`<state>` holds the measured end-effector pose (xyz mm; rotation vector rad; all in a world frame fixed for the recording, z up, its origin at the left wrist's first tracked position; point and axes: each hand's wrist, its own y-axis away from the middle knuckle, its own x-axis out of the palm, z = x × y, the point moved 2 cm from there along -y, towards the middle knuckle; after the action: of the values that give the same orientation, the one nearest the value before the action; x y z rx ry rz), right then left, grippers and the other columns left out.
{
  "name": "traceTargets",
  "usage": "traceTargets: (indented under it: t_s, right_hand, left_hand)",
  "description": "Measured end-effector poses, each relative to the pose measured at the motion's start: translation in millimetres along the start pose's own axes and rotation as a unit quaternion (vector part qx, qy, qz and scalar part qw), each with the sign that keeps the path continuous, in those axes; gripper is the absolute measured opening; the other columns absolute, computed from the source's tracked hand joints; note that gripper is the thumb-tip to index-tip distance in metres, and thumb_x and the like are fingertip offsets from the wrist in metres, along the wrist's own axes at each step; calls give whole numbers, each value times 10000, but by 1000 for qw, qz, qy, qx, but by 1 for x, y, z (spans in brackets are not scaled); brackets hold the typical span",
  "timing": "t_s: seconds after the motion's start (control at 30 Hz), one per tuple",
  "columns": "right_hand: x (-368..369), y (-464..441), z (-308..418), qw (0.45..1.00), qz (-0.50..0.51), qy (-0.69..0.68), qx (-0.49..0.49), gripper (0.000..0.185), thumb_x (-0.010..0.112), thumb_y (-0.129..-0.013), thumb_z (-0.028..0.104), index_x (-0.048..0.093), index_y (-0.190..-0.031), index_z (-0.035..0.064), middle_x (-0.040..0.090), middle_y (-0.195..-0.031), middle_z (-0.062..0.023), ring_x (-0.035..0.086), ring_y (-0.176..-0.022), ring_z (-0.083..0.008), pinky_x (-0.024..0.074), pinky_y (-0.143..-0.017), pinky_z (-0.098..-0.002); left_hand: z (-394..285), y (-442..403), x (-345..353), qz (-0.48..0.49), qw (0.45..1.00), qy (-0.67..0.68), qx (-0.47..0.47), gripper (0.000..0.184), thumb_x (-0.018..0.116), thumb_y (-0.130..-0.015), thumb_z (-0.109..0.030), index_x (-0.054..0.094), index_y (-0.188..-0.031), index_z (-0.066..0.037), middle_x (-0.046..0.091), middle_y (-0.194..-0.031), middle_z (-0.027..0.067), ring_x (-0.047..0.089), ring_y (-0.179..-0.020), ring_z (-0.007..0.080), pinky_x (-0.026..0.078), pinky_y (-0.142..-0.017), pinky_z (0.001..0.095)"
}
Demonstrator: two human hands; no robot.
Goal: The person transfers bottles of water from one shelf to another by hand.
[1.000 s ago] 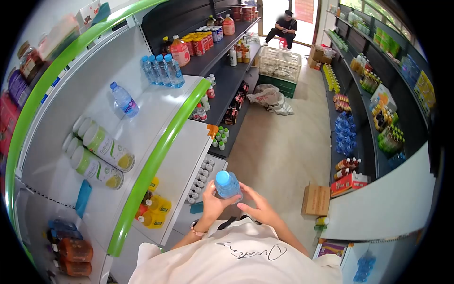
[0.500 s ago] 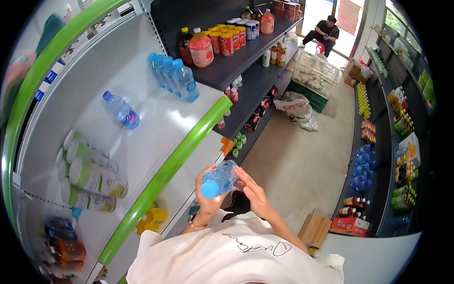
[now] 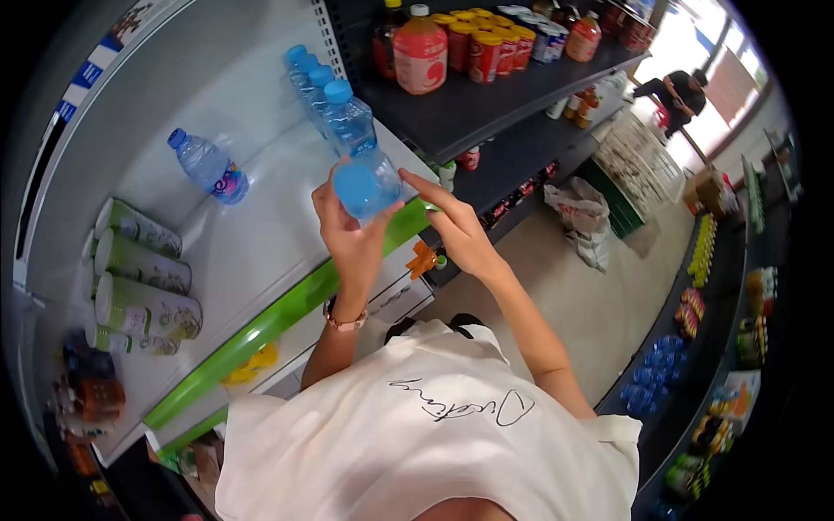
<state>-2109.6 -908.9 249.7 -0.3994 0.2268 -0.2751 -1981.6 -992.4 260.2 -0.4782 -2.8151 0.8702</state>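
A clear bottle with a blue cap [image 3: 363, 187] is in my left hand [image 3: 347, 227], its fingers wrapped round it above the green front edge of the white shelf [image 3: 269, 234]. The fingers of my right hand [image 3: 460, 230] are apart, with the fingertips touching or very near the bottle's right side. Just behind it stands a row of blue-capped bottles [image 3: 350, 120]. A purple-labelled water bottle [image 3: 208, 167] is farther left on the same shelf. Green and white canisters [image 3: 148, 306] lie at the shelf's left end.
Dark shelves [image 3: 495, 104] with juice bottles and cans adjoin on the right. Beyond are a crate [image 3: 638, 165], a plastic sack [image 3: 580, 217] and a seated person [image 3: 682, 100]. Another stocked shelf [image 3: 695, 382] lines the aisle's far right.
Both hands have moved up and forward with the bottle, from in front of my body to over the shelf edge. The view has turned and come closer to the shelf.
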Motion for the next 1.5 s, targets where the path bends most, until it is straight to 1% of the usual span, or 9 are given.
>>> traceTargets:
  t_s: [0.33, 0.67, 0.77, 0.93, 1.07, 1.17, 1.27, 1.4, 1.5]
  right_hand:
    - [-53, -52, -63, 987, 116, -102, 40, 544, 388, -823, -52, 484, -1346, 63, 590, -1240, -152, 579, -998, -145, 453, -894, -281]
    - [-85, -63, -74, 980, 187, -42, -52, 616, 466, -807, -22, 438, -1395, 158, 597, -1186, -216, 657, -852, -255, 494, -712, -281]
    - [-89, -57, -74, 981, 191, 20, -26, 669, 492, -788, 3, 393, -1425, 181, 594, -1205, -200, 656, -811, -250, 506, -679, -297]
    - [-93, -52, -68, 973, 229, 5, -14, 660, 482, -800, -14, 369, -1433, 136, 550, -1299, -152, 623, -1031, -239, 486, -749, -286]
    - [-95, -16, -59, 988, 116, -102, 1, 535, 434, -807, -109, 489, -1320, 33, 474, -1386, -114, 519, -1194, -217, 423, -899, -286]
    - [-92, 37, -81, 991, 59, -108, -55, 370, 419, -829, -103, 570, -1150, 2, 551, -1236, -135, 544, -1123, -216, 423, -928, -294]
    - [-65, 99, -67, 978, 94, -184, 31, 224, 409, -841, -71, 572, -976, 2, 575, -1011, -78, 559, -911, -145, 448, -827, -265]
    - [25, 174, -41, 968, 179, -165, 64, 155, 446, -870, -22, 584, -875, 48, 581, -837, -19, 525, -781, -81, 396, -689, -223]
    - [116, 225, 21, 911, 327, -245, 52, 151, 454, -868, -29, 590, -867, 37, 588, -849, -23, 522, -801, -88, 399, -713, -224]
  left_hand:
    - [45, -22, 44, -100, 990, -53, -79, 755, 774, -721, -10, 395, -1374, -15, 453, -1229, 78, 497, -1193, 224, 461, -995, 374]
    - [48, -12, 89, -147, 974, -170, -21, 738, 680, -838, -77, 252, -1429, 32, 493, -1280, 169, 530, -1133, 213, 423, -954, 314]
    - [45, -10, 89, -111, 966, -209, -104, 833, 700, -824, -116, 177, -1456, 23, 544, -1210, 164, 550, -1088, 198, 421, -942, 306]
    - [29, -2, 99, -135, 972, -187, -44, 925, 681, -822, -89, 32, -1473, 16, 418, -1352, 237, 489, -1198, 261, 389, -989, 343]
    - [0, 56, 99, -206, 941, -268, 19, 929, 673, -817, -104, 23, -1466, 29, 243, -1465, 283, 335, -1340, 349, 288, -1083, 404]
    - [-34, 147, 81, -163, 910, -376, -66, 868, 672, -830, -154, 101, -1461, 17, 266, -1463, 250, 367, -1315, 356, 324, -1066, 418]
    - [-75, 261, 41, -102, 870, -444, -188, 785, 630, -863, -299, 196, -1442, 4, 320, -1417, 264, 409, -1260, 404, 377, -1026, 430]
    - [-108, 472, -22, 26, 681, -470, -562, 755, 560, -863, -477, 297, -1408, -26, 502, -1266, 268, 501, -1162, 409, 435, -940, 440]
    - [-162, 587, -54, 8, 615, -395, -682, 731, 560, -844, -528, 387, -1363, -43, 576, -1181, 251, 548, -1111, 398, 443, -925, 450]
